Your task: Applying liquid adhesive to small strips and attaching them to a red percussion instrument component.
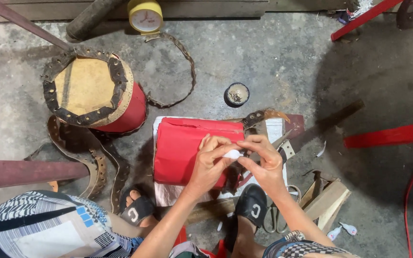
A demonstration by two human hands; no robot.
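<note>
Crouching over a red drum body [187,148] lying on its side on the concrete floor [273,62], the person pinches a small white piece [233,154] between both hands; left hand [210,162] and right hand [263,162] clasp it just above the drum's right end. Scissors [273,217] lie near the drum, below it.

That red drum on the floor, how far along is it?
One red drum stands upright with a hide top and a studded leather band around its rim, so it looks further along. In hand: the left hand and right hand pinch a small white piece over a red cylinder lying on its side. Loose studded straps lie unattached.
</note>
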